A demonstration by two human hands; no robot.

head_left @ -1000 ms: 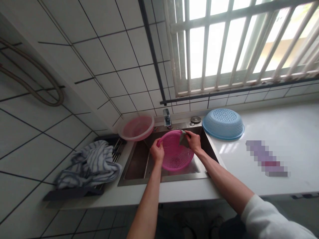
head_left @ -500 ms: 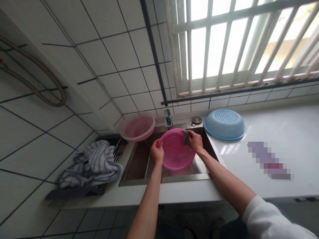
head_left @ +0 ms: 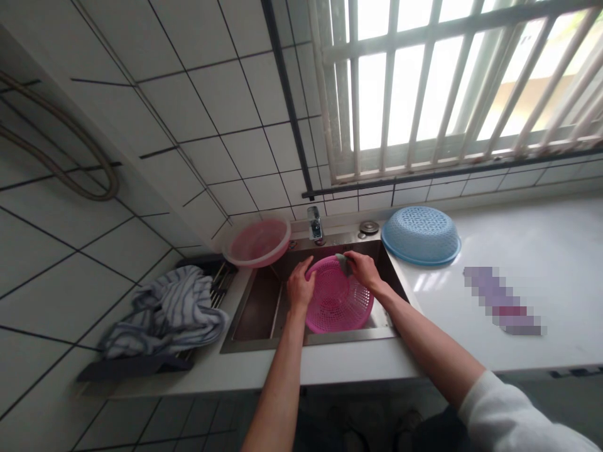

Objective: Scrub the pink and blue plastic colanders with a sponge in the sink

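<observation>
A pink colander (head_left: 330, 304) with many small holes sits tilted inside the steel sink (head_left: 264, 343). My left hand (head_left: 299, 287) is at its left rim, fingers stretched out and thumb apart, touching or very close to the edge. At the far rim my right hand (head_left: 363, 270) pinches a small grey-green cloth (head_left: 343, 265) against the colander. The fingertips under the cloth are hidden. Behind the sink rises a chrome faucet (head_left: 315, 223).
A pink basin (head_left: 257, 242) stands at the sink's back left corner. An upside-down blue basket (head_left: 421, 235) lies on the white counter (head_left: 438, 339), with a blurred purple item (head_left: 502, 298) farther right. A striped towel (head_left: 174, 314) rests on a dark rack at left.
The pink colander has moved slightly lower in the sink and turned. My left hand's fingers have loosened from its rim and straightened. My right hand with the cloth has shifted a little left.
</observation>
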